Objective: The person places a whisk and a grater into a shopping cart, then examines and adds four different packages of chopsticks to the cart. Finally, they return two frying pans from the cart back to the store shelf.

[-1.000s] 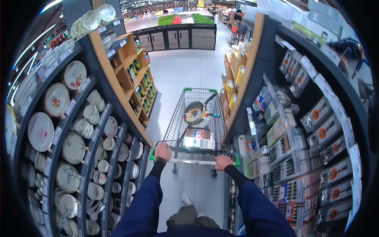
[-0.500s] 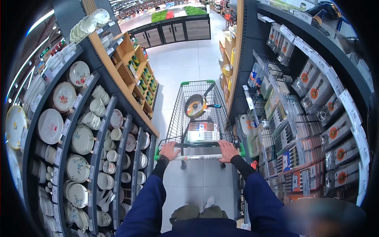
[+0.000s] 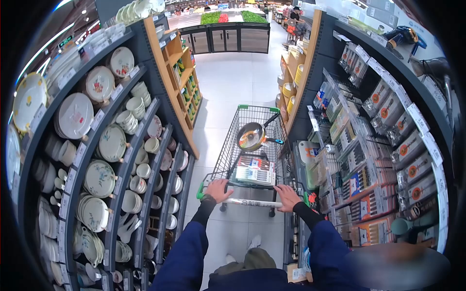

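Note:
Both hands grip the handle [image 3: 252, 202] of a wire shopping cart [image 3: 228, 155] in a narrow store aisle. My left hand [image 3: 218, 190] closes on the handle's left end, a dark watch on its wrist. My right hand [image 3: 287, 197] closes on the right end. A frying pan [image 3: 251, 136] with a dark handle leans inside the basket. A flat packaged item [image 3: 256, 170] lies in the cart's near section, just beyond the handle.
Shelves of plates, bowls and cups [image 3: 104, 145] line the left. Racks of hanging packaged utensils [image 3: 383, 145] crowd the right, close to the cart. White floor [image 3: 233, 82] runs ahead to a produce counter [image 3: 228, 36]. A person [image 3: 294, 13] stands far off.
The cart has rolled forward along the aisle with both hands staying on the handle. The view has swung slightly, and the left shelves now appear closer.

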The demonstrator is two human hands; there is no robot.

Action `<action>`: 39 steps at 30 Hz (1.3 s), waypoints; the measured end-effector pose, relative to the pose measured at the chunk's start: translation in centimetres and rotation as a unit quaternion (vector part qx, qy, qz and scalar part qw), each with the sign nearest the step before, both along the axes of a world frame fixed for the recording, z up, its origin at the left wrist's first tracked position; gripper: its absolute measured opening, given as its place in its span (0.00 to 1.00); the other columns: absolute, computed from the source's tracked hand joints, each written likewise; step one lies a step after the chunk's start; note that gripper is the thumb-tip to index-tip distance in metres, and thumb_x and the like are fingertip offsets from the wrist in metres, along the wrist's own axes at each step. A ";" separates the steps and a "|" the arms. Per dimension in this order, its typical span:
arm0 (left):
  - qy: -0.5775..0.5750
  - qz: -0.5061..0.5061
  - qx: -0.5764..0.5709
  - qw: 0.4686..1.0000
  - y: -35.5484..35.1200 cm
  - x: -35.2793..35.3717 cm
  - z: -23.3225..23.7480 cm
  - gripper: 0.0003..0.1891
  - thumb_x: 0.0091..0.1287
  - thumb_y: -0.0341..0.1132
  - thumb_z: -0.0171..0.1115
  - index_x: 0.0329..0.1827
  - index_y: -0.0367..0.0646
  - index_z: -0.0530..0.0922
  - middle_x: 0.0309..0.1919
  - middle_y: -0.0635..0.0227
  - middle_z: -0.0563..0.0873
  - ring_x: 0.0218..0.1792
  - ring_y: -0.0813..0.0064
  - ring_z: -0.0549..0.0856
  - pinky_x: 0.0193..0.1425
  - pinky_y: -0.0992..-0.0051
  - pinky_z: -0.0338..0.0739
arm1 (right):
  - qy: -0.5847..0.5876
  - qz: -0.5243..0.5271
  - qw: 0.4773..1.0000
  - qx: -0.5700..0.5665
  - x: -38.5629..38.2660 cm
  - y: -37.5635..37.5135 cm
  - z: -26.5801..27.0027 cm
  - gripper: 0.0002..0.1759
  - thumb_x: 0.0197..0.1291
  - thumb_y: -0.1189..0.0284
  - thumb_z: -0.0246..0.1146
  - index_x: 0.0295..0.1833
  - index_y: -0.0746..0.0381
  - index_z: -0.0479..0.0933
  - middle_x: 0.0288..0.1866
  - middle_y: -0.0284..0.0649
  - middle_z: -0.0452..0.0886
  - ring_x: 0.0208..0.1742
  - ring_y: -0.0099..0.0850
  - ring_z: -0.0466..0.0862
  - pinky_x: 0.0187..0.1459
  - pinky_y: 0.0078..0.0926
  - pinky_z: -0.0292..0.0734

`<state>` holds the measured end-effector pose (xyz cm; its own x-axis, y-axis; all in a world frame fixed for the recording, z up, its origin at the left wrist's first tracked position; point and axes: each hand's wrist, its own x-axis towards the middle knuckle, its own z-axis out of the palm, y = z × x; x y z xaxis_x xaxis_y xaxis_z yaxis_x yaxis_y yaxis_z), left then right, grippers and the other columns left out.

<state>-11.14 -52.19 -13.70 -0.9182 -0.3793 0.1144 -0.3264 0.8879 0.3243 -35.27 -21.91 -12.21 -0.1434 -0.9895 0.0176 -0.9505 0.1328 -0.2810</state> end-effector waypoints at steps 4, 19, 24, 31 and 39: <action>0.023 0.002 -0.011 1.000 1.8 4.2 -0.8 0.28 0.65 0.55 0.59 0.58 0.43 0.76 0.51 0.61 0.82 0.56 0.61 0.79 0.59 0.60 0.70 | -0.005 -0.016 1.000 -0.007 5.3 1.9 1.0 0.58 0.35 0.56 0.77 0.72 0.64 0.58 0.67 0.54 0.67 0.70 0.50 0.66 0.72 0.45 0.58; 0.007 0.009 0.043 0.999 7.4 14.4 0.2 0.24 0.61 0.52 0.62 0.56 0.48 0.79 0.55 0.65 0.81 0.59 0.62 0.78 0.63 0.60 0.68 | -0.022 -0.047 0.998 -0.028 17.4 8.9 0.7 0.51 0.35 0.59 0.74 0.69 0.63 0.63 0.67 0.54 0.66 0.70 0.52 0.65 0.72 0.47 0.59; 0.001 0.013 0.035 0.999 10.0 16.0 0.6 0.23 0.61 0.51 0.63 0.56 0.50 0.79 0.55 0.65 0.81 0.58 0.62 0.78 0.61 0.59 0.72 | -0.025 -0.053 0.998 -0.032 18.8 11.6 0.3 0.53 0.34 0.57 0.76 0.70 0.60 0.64 0.68 0.51 0.66 0.70 0.51 0.65 0.72 0.46 0.58; -0.016 0.031 0.048 0.998 14.7 18.0 0.0 0.26 0.60 0.51 0.63 0.59 0.50 0.77 0.55 0.63 0.80 0.60 0.60 0.77 0.61 0.59 0.75 | -0.029 -0.046 0.998 -0.032 20.0 16.3 -0.2 0.53 0.36 0.55 0.76 0.70 0.60 0.64 0.69 0.51 0.66 0.71 0.49 0.64 0.73 0.46 0.56; -0.014 0.035 0.021 0.999 22.6 21.1 -2.9 0.28 0.59 0.52 0.65 0.61 0.50 0.75 0.54 0.62 0.79 0.60 0.59 0.77 0.59 0.58 0.77 | -0.019 -0.025 0.998 -0.052 20.9 24.4 -1.0 0.51 0.35 0.53 0.75 0.68 0.60 0.67 0.69 0.51 0.67 0.71 0.47 0.65 0.74 0.46 0.55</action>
<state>9.94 -29.61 -16.60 -0.8916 -0.4471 0.0720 -0.3972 0.8484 0.3500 -14.40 2.53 -13.18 -0.1956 -0.9742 0.1130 -0.9314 0.1485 -0.3323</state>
